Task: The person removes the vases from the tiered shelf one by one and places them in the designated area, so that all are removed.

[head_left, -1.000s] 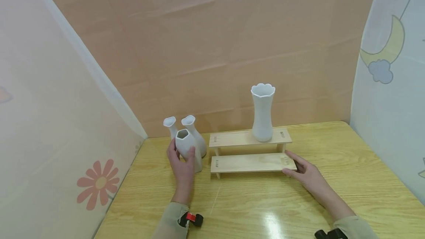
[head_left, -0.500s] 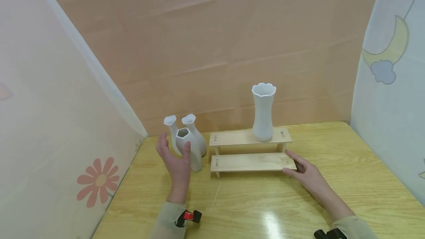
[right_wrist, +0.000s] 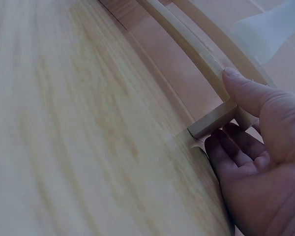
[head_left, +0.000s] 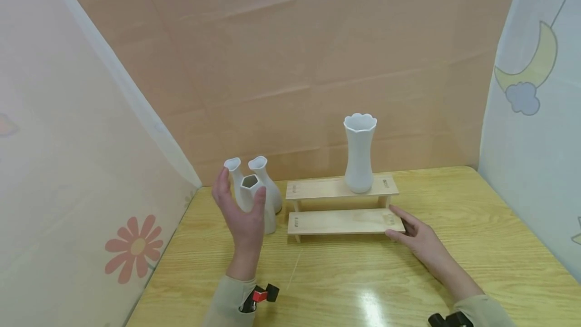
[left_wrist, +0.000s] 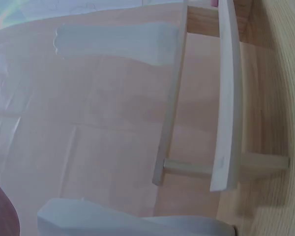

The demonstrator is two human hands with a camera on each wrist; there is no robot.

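The left hand (head_left: 241,218), spread and holding nothing, is just beside three vases (head_left: 251,194) clustered on the table (head_left: 336,276). Rightward, a tall vase (head_left: 359,158) tops a wooden stand (head_left: 317,189), whose lower shelf (head_left: 340,222) the right hand (head_left: 421,238) pinches, probably to steady it.

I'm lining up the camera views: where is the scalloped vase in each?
Head: scalloped vase, right of centre, upright.
Left wrist: scalloped vase, near the top, appearing sideways.
Right wrist: scalloped vase, upper right, rim out of frame.
Shared landmark: the wooden stand.
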